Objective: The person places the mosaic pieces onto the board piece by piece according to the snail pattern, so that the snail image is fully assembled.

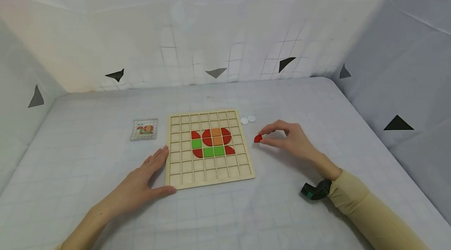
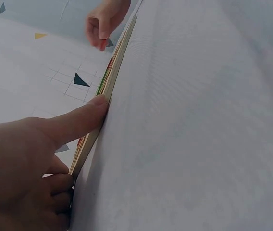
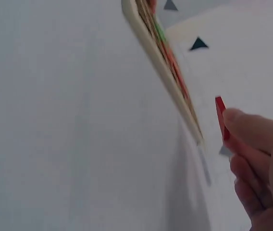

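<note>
A square wooden grid board [image 1: 211,173] lies on the table. Set in its cells are red curved pieces [image 1: 206,137], green squares [image 1: 208,151] and orange squares [image 1: 216,132]. My left hand [image 1: 139,183] spreads at the board's near left corner, fingertips at the left side and thumb [image 2: 79,120] along the near edge. Off the board's right side, my right hand [image 1: 292,140] pinches a red quarter-circle piece [image 1: 258,139] between thumb and fingers. In the right wrist view that red piece [image 3: 220,115] shows edge-on, held apart from the board [image 3: 167,77].
Two white discs [image 1: 248,119] lie close to the board's far right corner. Left of the board is a small pattern card [image 1: 144,129] with a coloured picture on a grid. White cloth walls [image 1: 197,27] with dark and yellow triangles stand behind and at the sides.
</note>
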Motion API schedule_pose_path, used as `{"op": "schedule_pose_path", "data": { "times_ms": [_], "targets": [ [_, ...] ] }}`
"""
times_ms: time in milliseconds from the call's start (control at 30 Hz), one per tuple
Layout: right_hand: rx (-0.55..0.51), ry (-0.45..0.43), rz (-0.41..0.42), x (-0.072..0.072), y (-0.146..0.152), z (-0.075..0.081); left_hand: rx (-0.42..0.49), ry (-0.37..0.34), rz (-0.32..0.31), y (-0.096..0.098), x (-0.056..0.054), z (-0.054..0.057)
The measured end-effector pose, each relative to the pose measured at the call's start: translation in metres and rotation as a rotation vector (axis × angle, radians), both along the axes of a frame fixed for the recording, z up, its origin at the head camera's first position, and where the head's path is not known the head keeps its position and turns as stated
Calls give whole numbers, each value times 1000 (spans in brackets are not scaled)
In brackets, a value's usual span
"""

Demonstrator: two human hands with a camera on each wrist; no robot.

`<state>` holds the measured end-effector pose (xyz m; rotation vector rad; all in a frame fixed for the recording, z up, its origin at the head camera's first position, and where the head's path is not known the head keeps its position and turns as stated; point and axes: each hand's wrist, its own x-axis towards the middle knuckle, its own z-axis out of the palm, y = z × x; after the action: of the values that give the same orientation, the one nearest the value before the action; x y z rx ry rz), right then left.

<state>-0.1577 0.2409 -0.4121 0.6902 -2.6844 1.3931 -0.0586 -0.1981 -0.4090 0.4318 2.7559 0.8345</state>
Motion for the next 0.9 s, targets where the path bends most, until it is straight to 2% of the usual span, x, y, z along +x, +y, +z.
{"op": "schedule_pose_path", "data": {
  "times_ms": [200,333,567,733,900],
  "targets": [
    [-9,8,-28,1,-42,9,-1,-11,0,0,-1,0],
    [-24,51,-5,-3,-75,11,3,-20,6,1,-1,-1],
    [-41,56,21,-10,-128,9,5,-31,8,0,-1,-3],
    [-64,71,62,-12,-158,8,17,-34,5,0,-1,-3],
    [-27,96,68,-14,-183,9,12,-30,2,0,-2,-3]
  ]
}}
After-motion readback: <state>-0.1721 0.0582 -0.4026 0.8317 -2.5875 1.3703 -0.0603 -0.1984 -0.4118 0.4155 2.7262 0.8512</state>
